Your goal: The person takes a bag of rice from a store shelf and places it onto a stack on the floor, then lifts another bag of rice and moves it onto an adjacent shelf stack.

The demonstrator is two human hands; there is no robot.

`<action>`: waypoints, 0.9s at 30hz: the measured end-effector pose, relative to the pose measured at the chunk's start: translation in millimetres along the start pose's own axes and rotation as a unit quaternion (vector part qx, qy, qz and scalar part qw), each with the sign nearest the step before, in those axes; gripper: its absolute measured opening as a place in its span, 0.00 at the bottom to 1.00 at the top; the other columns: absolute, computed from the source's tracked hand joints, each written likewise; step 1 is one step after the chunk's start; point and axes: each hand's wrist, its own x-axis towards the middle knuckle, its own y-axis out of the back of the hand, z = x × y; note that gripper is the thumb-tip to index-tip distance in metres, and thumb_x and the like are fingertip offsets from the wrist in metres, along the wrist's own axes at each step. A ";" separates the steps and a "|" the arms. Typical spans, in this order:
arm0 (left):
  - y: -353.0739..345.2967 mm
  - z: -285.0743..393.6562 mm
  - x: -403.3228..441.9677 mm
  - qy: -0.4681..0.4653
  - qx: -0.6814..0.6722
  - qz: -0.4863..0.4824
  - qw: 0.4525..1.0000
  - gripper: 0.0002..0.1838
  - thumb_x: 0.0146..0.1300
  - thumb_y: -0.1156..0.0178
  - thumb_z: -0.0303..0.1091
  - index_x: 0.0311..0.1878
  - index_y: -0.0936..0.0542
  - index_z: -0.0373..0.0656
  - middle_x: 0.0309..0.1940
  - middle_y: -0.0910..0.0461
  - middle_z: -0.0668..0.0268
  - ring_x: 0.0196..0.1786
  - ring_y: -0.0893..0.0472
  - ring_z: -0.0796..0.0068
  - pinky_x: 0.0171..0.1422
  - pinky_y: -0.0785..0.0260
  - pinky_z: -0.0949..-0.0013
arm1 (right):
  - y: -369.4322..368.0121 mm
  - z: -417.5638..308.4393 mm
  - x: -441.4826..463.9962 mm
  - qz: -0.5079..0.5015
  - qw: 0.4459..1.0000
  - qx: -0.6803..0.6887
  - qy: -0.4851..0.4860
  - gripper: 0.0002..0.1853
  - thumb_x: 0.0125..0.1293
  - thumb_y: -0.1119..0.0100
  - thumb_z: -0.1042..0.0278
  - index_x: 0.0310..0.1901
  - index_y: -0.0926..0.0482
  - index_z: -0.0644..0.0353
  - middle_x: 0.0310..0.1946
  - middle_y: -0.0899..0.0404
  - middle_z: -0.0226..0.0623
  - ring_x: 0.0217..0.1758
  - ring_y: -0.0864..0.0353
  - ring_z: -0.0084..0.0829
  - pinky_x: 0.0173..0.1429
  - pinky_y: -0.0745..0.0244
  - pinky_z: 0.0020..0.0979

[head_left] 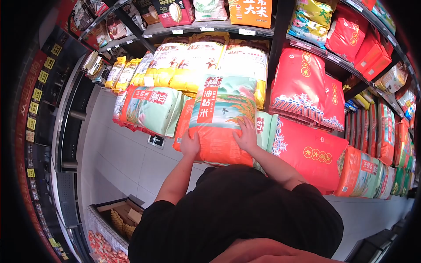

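Observation:
A large rice bag (223,122), pale green above and orange below, stands upright but leaning back in front of my body. My left hand (190,142) is closed against its lower left edge, thumb up. On the lower right side, my right hand (246,135) grips the same bag, its fingers lying over the front. Another orange rice bag (186,118) shows partly behind it on the left. A green and orange rice bag (149,109) lies on the display to the left. The underside of the held bag is hidden.
Yellow and white bags (188,61) stand behind on the shelf. Red rice bags (298,85) are stacked to the right, with a large red bag (307,153) lying lower. A wire basket (98,219) and a dark display case (70,122) stand on the left.

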 end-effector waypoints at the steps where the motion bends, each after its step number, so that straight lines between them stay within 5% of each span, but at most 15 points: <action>1: -0.5 -0.3 0.1 -0.001 0.001 0.001 1.000 0.36 0.71 0.44 0.58 0.72 0.27 0.41 0.68 0.23 0.50 0.69 0.23 0.49 0.72 0.31 0.50 | 0.1 0.2 -0.2 0.001 1.000 0.001 0.000 0.34 0.64 0.33 0.54 0.69 0.25 0.61 0.75 0.35 0.57 0.78 0.38 0.56 0.81 0.42 0.50; 27: 7.6 3.7 0.3 0.006 -0.003 -0.014 1.000 0.37 0.71 0.44 0.58 0.73 0.28 0.40 0.69 0.24 0.50 0.70 0.24 0.49 0.73 0.32 0.50 | -1.3 -2.6 1.6 0.004 1.000 -0.001 0.005 0.33 0.64 0.33 0.54 0.68 0.25 0.61 0.74 0.34 0.56 0.78 0.37 0.56 0.80 0.42 0.50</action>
